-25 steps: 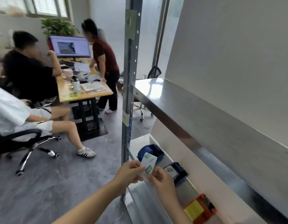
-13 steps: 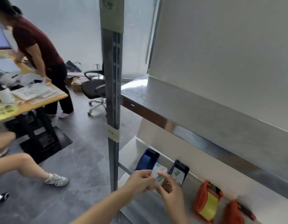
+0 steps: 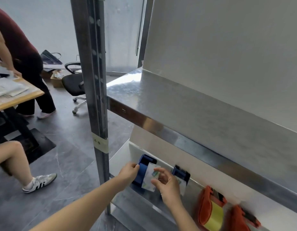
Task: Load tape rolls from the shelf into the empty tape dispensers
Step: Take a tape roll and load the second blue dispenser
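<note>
One white pack (image 3: 149,178) with green print leaned on the first blue dispenser (image 3: 142,170) at 6 o'clock on the lower shelf (image 3: 144,195). The right hand (image 3: 169,185) pinched it, thumb on its lower edge, the other fingers (image 3: 159,170) spread. The left hand (image 3: 127,172) gripped that dispenser's side, fingers curled.

There were four dispensers in all. A second blue dispenser (image 3: 180,174) stood at 3 o'clock of the first. The first orange dispenser (image 3: 205,202), holding one yellow roll (image 3: 215,215), and the second orange dispenser (image 3: 239,219) lay toward 4 o'clock.

The right hand hid the second blue dispenser's base, and the frame edge cut off the second orange dispenser. Whether the pack was a roll could not be told.
</note>
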`<control>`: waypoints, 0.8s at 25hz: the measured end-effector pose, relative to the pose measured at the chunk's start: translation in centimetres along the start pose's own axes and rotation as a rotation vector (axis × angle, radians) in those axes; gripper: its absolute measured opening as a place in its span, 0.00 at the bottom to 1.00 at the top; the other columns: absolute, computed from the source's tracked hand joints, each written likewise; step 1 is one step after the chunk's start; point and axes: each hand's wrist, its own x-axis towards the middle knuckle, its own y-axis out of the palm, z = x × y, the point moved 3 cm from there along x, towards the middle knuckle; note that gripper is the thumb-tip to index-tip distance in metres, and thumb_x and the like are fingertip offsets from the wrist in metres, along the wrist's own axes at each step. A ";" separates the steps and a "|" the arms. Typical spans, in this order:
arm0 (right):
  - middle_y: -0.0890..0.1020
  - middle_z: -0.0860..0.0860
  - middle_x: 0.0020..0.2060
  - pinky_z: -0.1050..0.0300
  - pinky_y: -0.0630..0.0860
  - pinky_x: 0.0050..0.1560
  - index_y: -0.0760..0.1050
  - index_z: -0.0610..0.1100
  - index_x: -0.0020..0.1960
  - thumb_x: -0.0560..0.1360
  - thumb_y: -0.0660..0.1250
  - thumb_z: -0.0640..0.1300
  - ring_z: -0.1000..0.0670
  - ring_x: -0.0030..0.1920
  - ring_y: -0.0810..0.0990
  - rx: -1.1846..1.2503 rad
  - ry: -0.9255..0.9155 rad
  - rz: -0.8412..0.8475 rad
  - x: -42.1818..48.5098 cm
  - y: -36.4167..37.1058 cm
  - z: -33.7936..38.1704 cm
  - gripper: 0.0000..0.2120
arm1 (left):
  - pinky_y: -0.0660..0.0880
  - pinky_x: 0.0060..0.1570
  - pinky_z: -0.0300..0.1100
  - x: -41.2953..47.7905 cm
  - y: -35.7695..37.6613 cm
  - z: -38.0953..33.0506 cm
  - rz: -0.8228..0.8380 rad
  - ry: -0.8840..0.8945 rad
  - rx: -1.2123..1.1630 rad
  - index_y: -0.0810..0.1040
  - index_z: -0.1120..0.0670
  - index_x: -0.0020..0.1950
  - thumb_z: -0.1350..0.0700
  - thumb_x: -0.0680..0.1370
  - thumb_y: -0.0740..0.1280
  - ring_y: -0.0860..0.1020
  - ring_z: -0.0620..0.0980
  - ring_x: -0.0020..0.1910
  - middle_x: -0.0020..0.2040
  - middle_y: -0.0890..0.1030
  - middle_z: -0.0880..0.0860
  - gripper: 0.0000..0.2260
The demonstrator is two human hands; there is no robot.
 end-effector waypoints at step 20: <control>0.74 0.57 0.44 0.68 0.76 0.45 0.80 0.57 0.39 0.71 0.71 0.35 0.59 0.45 0.77 -0.121 -0.149 -0.058 -2.5 2.0 4.8 0.16 | 0.77 0.59 0.61 -6.0 -0.4 -0.2 0.300 0.373 -0.486 0.72 0.55 0.57 0.43 0.68 0.76 0.80 0.61 0.56 0.54 0.82 0.60 0.26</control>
